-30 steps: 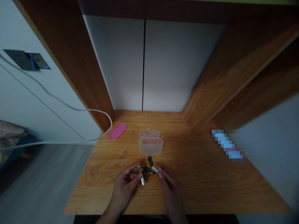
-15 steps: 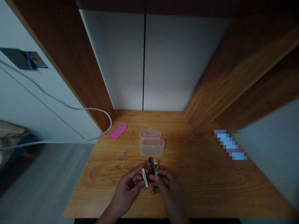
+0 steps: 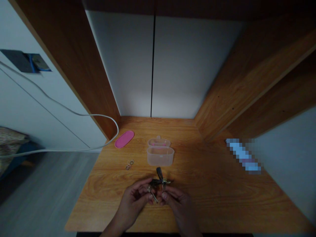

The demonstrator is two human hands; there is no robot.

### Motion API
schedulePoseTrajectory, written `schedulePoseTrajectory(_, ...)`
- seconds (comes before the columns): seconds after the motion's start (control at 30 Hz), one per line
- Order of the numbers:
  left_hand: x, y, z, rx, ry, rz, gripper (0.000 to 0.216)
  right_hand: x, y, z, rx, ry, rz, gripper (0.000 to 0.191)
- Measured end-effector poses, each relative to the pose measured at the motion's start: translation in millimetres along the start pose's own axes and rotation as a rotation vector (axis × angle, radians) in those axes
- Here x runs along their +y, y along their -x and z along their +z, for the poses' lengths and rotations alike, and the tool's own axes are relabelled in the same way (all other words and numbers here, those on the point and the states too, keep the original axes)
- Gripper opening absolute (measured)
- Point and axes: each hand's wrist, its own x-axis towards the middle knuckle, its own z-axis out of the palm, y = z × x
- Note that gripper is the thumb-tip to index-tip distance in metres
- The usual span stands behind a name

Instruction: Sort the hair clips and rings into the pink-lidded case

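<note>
Near the front of the desk, my left hand (image 3: 134, 200) pinches a slim metallic hair clip (image 3: 153, 195) that slants down to the right. Close beside it, my right hand (image 3: 179, 204) grips another metallic hair clip (image 3: 164, 186) between thumb and fingers. Dark hair clips (image 3: 159, 173) poke out just beyond the fingertips, partly covered; whether they lie on the desk or are held, I cannot tell. Behind the hands stands a clear plastic case (image 3: 160, 158) with its lid (image 3: 158, 142) tipped back.
A pink oval tray (image 3: 124, 139) lies at the back left. Several small hair ties (image 3: 129, 164) sit left of the case. A white cable (image 3: 118, 128) loops over the desk's left edge. On the right is a pixelated object (image 3: 243, 155). White panels (image 3: 172, 65) rise behind.
Both hands have turned the metallic clips: the left one has tilted and the right one shows a different side. Case, tray and hair ties have not moved.
</note>
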Motion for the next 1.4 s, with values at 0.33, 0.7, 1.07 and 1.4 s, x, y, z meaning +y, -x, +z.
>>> schedulePoseTrajectory(0.33,-2.7,2.2,-3.4,0.027,-0.063,-0.09,0.037,13.8,-1.0,-4.7,0.068,0.092,-0.023,0.034)
schedulePoseTrajectory(0.7,-9.9,-1.7,-1.7,0.078,-0.101,-0.109,0.051,21.1,-9.3,-2.8,-0.027,0.031,0.059,0.058)
schedulePoseTrajectory(1.07,3.3,1.2,6.3,-0.014,-0.092,-0.02,0.058,1.6,-0.8,3.5,-0.014,0.108,0.059,0.05)
schedulePoseTrajectory(1.4,7.0,4.9,6.4,-0.087,-0.046,0.003,0.075,18.2,-4.5,1.9,0.157,0.094,-0.059,0.042)
